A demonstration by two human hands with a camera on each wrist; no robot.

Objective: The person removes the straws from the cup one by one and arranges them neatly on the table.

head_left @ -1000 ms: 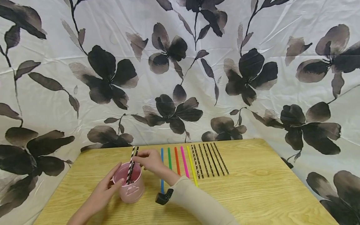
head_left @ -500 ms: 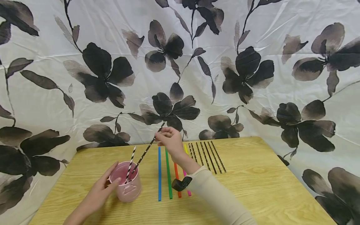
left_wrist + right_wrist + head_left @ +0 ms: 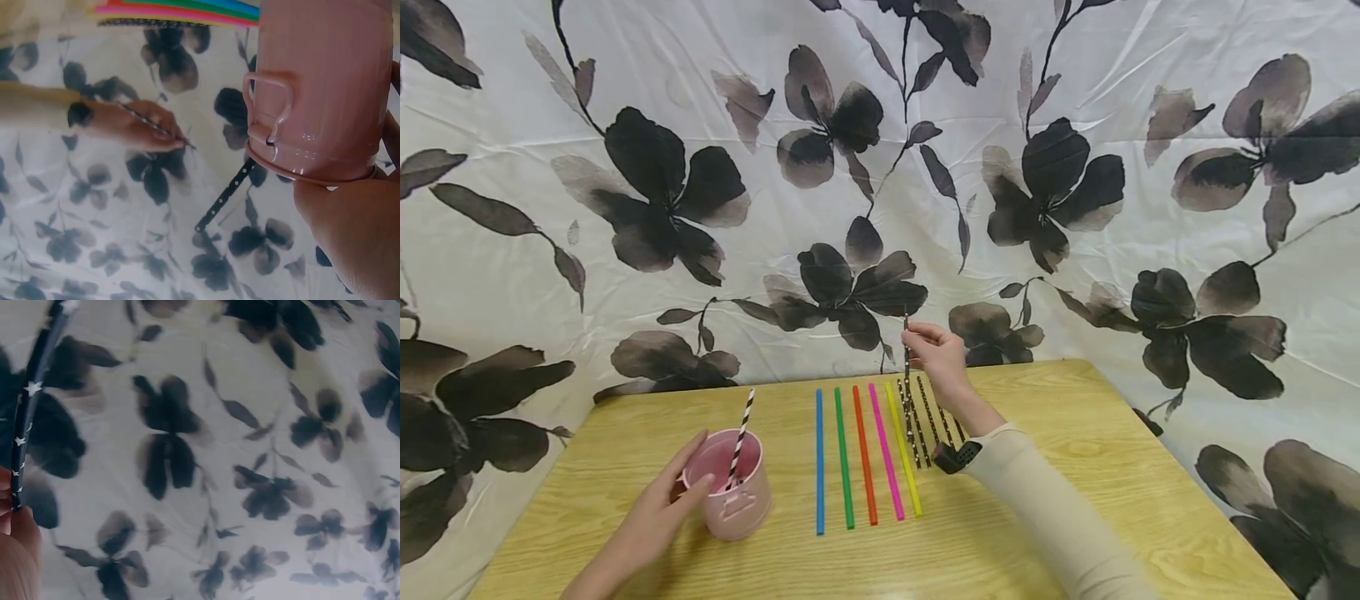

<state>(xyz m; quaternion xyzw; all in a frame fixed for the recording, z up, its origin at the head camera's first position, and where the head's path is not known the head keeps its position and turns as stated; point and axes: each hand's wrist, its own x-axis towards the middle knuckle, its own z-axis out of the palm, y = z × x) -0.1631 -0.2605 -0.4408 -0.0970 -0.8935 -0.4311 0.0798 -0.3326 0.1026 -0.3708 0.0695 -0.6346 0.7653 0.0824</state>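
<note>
Your right hand (image 3: 936, 354) pinches a black star-dotted straw (image 3: 907, 375) near its top between thumb and fingers, holding it nearly upright above the row of dark patterned straws (image 3: 925, 421) on the tabletop (image 3: 1075, 500). Its lower end sits just at that row, not yet laid flat. Your left hand (image 3: 658, 517) rests against the side of the pink cup (image 3: 733, 492), fingers relaxed and extended along its wall. One black-and-white striped straw (image 3: 739, 437) stands in the cup, so judging by this, the emptying is nearly finished with one left. Blue, green, orange, pink and yellow straws (image 3: 865, 454) lie side by side between the cup and the dark ones.
</note>
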